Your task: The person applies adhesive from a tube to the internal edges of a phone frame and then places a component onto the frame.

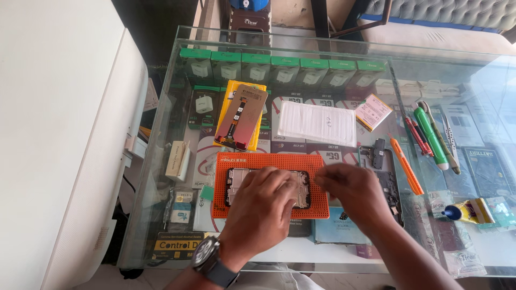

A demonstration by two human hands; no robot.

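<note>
A black phone frame (236, 182) lies flat on an orange perforated work mat (269, 161) on the glass counter. My left hand (263, 207), with a wristwatch, presses down on the frame's middle, fingers curled. My right hand (349, 190) pinches at the frame's right end, fingertips together; what it holds is too small to tell. A phone display panel (241, 115) with a flex cable rests on a yellow pad behind the mat.
A white foam sheet (317, 122) and a battery (372, 111) lie behind the mat. An opened phone back (382, 164) sits to the right, then an orange tool (406, 165), a green pen-like tool (430, 137), red screwdrivers and a glue tube (466, 211). Green boxes show under the glass.
</note>
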